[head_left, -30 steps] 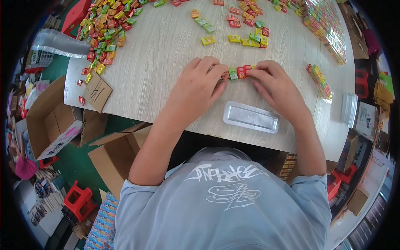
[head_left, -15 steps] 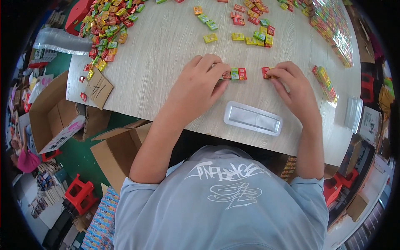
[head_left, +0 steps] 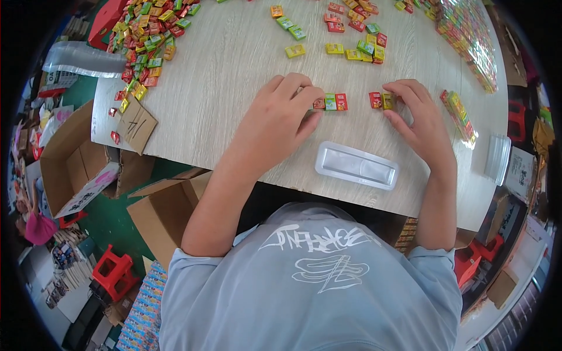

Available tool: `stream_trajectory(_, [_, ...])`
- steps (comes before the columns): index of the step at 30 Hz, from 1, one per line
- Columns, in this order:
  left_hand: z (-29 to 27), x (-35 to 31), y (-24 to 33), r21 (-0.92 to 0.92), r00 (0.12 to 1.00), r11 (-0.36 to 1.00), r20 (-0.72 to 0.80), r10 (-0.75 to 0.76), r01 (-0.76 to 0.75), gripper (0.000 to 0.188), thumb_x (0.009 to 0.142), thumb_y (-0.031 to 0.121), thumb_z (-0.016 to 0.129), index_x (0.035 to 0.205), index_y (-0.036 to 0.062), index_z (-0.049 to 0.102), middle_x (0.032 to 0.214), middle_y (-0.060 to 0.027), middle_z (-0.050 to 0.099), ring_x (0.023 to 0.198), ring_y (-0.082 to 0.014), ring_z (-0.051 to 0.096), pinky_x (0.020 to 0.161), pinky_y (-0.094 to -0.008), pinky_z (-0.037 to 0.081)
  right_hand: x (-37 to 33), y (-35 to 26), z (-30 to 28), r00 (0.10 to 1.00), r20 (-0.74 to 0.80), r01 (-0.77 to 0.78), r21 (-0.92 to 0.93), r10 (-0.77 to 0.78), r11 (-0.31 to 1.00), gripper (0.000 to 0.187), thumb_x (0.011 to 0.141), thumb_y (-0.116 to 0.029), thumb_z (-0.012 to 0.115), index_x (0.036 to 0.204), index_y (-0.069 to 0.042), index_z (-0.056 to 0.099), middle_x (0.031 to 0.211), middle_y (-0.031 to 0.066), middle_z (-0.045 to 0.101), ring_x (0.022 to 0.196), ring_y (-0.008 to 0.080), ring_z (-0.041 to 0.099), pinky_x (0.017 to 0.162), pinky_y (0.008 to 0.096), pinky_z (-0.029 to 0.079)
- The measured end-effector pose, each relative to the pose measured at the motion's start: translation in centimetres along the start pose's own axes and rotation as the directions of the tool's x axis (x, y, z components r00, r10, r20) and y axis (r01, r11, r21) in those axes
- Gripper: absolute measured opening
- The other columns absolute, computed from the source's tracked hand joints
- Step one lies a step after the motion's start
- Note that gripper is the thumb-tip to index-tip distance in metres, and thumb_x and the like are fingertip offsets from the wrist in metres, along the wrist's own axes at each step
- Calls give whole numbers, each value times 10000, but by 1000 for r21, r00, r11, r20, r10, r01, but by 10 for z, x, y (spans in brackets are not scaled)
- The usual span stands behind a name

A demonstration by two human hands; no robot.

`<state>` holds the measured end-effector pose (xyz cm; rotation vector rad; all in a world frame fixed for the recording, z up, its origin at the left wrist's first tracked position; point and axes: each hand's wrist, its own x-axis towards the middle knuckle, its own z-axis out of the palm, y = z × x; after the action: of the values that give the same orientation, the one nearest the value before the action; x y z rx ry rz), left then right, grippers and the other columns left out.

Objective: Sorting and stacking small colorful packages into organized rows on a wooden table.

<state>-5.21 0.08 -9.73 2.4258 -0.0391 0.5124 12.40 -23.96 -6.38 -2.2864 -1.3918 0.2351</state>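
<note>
Under the curled fingers of my left hand [head_left: 278, 120] is the left end of a short row of small boxes on the table. A green box [head_left: 331, 102] and a red box [head_left: 341, 102] show at the row's right end; the rest is partly hidden by the fingers. To the right, apart from that row, a red box [head_left: 375, 100] and a yellow box [head_left: 387, 101] sit side by side. My right hand [head_left: 418, 120] has thumb and forefinger apart around the yellow box. Nearer me lies a clear plastic tray [head_left: 357, 165] with nothing in it.
A heap of small coloured boxes [head_left: 153, 35] covers the far left, with a cardboard piece [head_left: 137, 124] by it. Loose boxes [head_left: 354, 55] lie ahead. Shrink-wrapped packs [head_left: 468, 44] stand far right, a filled pack [head_left: 459, 117] nearer. Stacked clear trays [head_left: 497, 159] are at the right edge.
My right thumb and forefinger have parted and drawn slightly right, showing more of the yellow box beside the red one. My left hand stays almost still at its row.
</note>
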Motion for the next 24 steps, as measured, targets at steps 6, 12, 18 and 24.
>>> stream_trajectory(6, [-3, -1, -1, -13, 999, 1000, 46, -27, 27, 264, 863, 64, 769, 1111, 63, 680, 1120, -107, 631, 1048, -331, 622, 906, -435, 521, 20, -1, 1, 991, 16, -130, 2, 130, 992, 384, 1011, -121, 646, 1391, -75, 632, 1170, 115, 630, 985, 240, 643, 884, 344, 526])
stream_trajectory(12, [-4, -3, -3, -9, 998, 1000, 51, -29, 29, 278, 867, 63, 762, 1129, 58, 671, 1133, -111, 630, 1058, -337, 621, 920, -437, 518, 37, -3, 3, 987, 6, -159, -23, 159, 987, 364, 1068, -146, 575, 1423, -94, 637, 1098, 105, 605, 935, 217, 626, 843, 327, 514])
stream_trajectory(18, [-4, -3, 0, -32, 999, 999, 42, -32, 34, 365, 865, 89, 767, 1205, 54, 640, 1175, -129, 630, 1095, -356, 618, 960, -449, 512, 29, -23, 0, 998, 60, -22, -45, 25, 999, 293, 1014, -142, 652, 1298, -99, 706, 1132, 111, 618, 999, 272, 639, 881, 354, 518])
stream_trajectory(24, [-4, -2, -1, -9, 996, 999, 75, -53, 54, 391, 864, 97, 768, 1228, 55, 632, 1200, -141, 628, 1127, -365, 614, 979, -450, 509, 23, -28, -1, 992, 85, 103, -47, -98, 994, 226, 966, -148, 707, 1183, -96, 745, 1122, 107, 627, 1043, 304, 629, 918, 408, 508])
